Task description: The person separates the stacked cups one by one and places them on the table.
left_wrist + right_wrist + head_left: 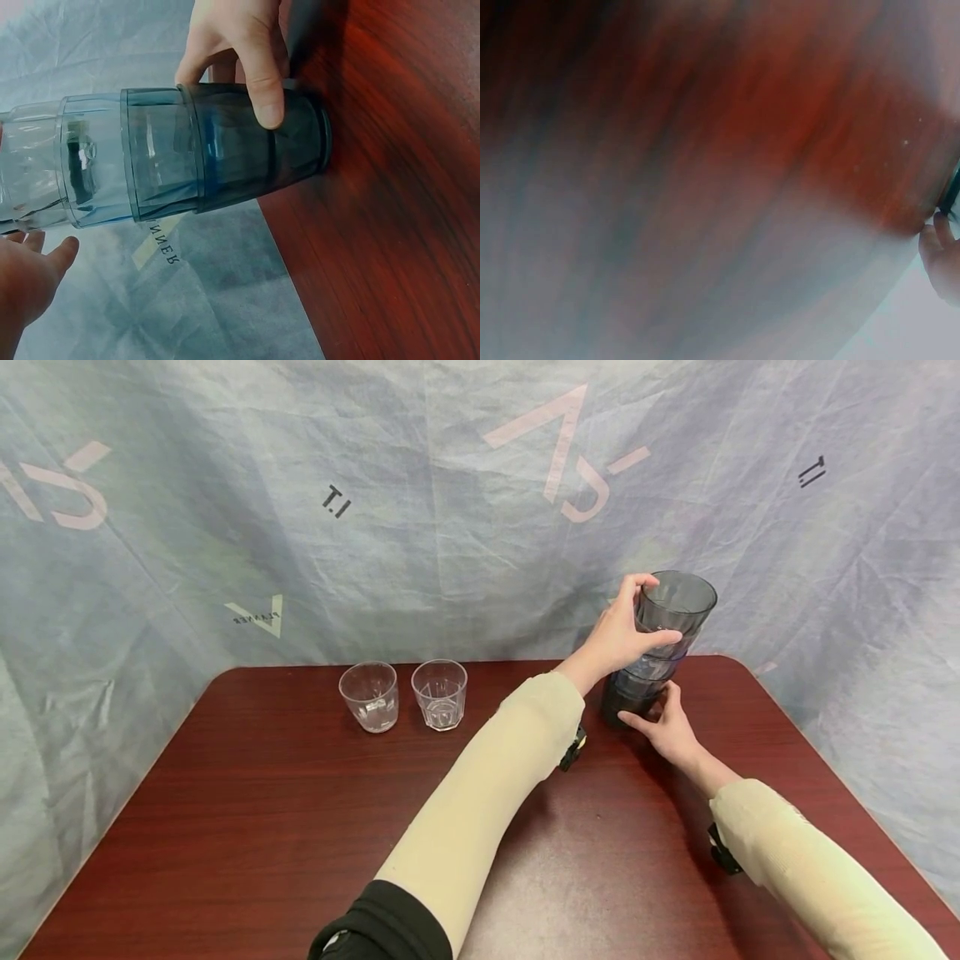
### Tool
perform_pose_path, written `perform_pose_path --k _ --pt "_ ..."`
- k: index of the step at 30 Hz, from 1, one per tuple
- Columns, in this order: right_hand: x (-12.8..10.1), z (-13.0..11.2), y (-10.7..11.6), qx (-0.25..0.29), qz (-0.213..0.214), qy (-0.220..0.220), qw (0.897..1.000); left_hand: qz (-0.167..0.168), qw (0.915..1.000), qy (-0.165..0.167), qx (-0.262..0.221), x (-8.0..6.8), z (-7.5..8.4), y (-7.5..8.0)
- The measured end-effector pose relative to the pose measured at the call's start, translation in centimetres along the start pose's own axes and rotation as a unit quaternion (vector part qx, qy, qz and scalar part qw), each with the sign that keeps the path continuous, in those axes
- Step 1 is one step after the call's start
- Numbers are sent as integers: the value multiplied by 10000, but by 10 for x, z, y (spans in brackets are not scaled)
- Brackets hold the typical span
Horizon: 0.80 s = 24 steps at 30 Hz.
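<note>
A tall stack of tinted plastic cups (651, 670), nested one in another, stands at the table's back right; the bottom cup (259, 161) is the darkest. My left hand (613, 639) holds the upper part of the stack, fingers and thumb spread round the grey top cup (678, 595). Lower down, my right hand (675, 733) grips the dark bottom cup, its thumb lying along the cup wall in the left wrist view. The stack's base is close against the tabletop. In the right wrist view a hand (943, 262) shows only at the right edge.
Two clear cups, a left one (370, 697) and a right one (439, 695), stand upright side by side near the table's back edge. A hanging grey cloth (420, 527) rises behind the red-brown table (247, 827).
</note>
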State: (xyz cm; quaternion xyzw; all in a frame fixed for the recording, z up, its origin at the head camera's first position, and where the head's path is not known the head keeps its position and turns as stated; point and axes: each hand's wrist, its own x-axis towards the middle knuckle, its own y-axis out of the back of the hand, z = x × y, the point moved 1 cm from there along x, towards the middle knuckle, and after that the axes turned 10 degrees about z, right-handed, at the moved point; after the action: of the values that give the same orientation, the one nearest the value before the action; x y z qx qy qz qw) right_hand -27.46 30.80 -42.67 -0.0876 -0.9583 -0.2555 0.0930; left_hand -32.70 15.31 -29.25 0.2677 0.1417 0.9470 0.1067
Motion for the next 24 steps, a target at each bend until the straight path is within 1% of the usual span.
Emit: perform_pose_path --k 6,9,15,19,24 --pt "0 0 -1 -75 35 -62 9999 357 9983 -41 -453 1 7 5" --pt "0 1 -1 -27 75 -59 10000 534 9970 -101 -555 1 13 9" --pt "0 4 -1 20 178 17 9998 836 9919 -174 -935 1 23 19" --pt "0 5 0 7 190 28 9998 975 9882 -294 -1140 -3 25 30" --pt "2 4 2 -42 187 55 9998 1092 9857 -407 -1213 -12 21 52"
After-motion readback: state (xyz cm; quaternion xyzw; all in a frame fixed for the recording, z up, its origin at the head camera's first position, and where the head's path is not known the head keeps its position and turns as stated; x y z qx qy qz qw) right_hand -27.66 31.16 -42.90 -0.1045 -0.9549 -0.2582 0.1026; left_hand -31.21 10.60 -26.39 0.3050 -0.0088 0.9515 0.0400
